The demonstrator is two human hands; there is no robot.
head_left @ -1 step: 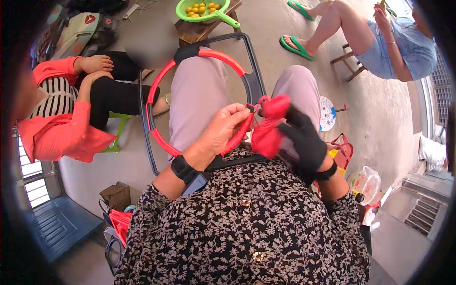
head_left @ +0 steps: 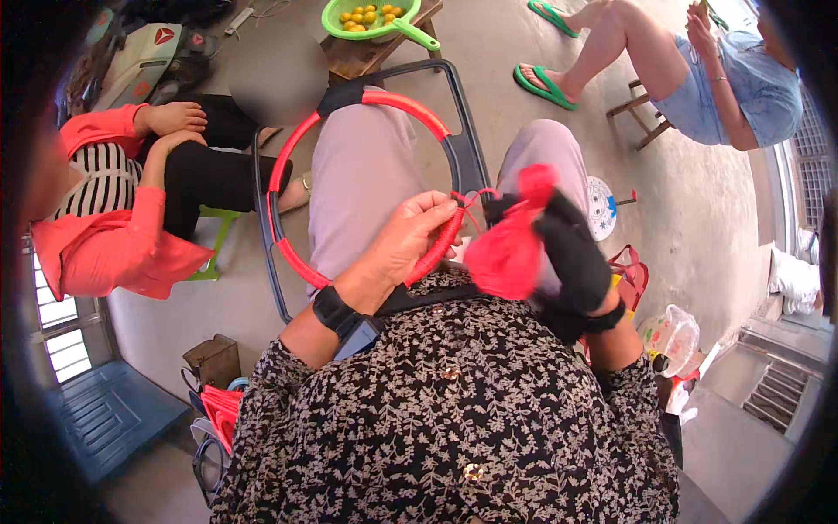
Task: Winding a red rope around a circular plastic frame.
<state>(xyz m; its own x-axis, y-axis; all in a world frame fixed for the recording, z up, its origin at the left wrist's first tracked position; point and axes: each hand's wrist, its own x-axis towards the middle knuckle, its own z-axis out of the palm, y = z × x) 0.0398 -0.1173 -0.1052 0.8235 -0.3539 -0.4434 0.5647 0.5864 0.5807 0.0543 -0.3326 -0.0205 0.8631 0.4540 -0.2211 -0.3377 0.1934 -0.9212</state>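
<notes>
A round hoop (head_left: 282,162), wrapped in red cord with black stretches between, lies over my lap against a black tubular frame (head_left: 471,118). My bare left hand (head_left: 406,231) is closed on the hoop's right side, thumb and forefinger pinching where the red winding ends. From there a thin red strand (head_left: 476,199) runs to a loose hank of red cord (head_left: 502,262). In a black glove, my right hand (head_left: 572,249) is closed around the hank's upper part. Motion blurs its fingers and partly the hank.
At left sits a person in a coral jacket (head_left: 131,253); another in blue (head_left: 733,100) sits on a stool at far right. A green strainer of small yellow fruit (head_left: 371,33) stands on a wooden stool (head_left: 349,59) ahead. Bags (head_left: 672,341) lie right of me.
My right hand has shifted slightly right and turned, swinging the red hank with it. More of the strand shows between the hands. My left hand stays on the hoop.
</notes>
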